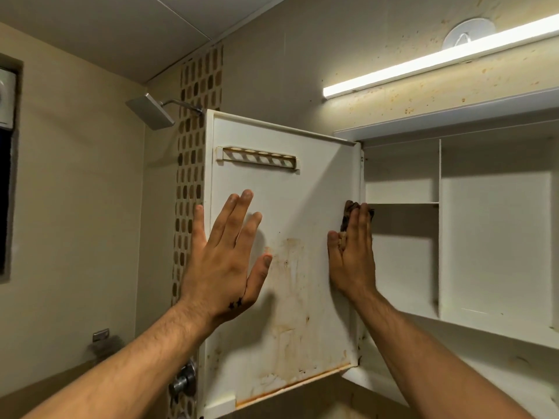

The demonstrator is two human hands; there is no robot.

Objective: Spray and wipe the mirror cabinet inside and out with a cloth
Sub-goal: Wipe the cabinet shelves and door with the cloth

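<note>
The white mirror cabinet (490,237) hangs on the wall with its left door (302,207) swung wide, its stained inner face toward me. My left hand (225,258) lies flat on that inner face near the door's outer edge, fingers spread. My right hand (354,255) presses a dark brown cloth (351,214) against the door's hinge side, fingers straight over it. A slotted holder (260,158) is fixed near the door's top. The shelves inside the cabinet look bare. No spray bottle is in view.
A lit tube light (438,58) runs above the cabinet on a spotted wall. A square shower head (151,111) sticks out at the left, a tap valve (184,379) sits below it, and a window (6,176) is at the far left.
</note>
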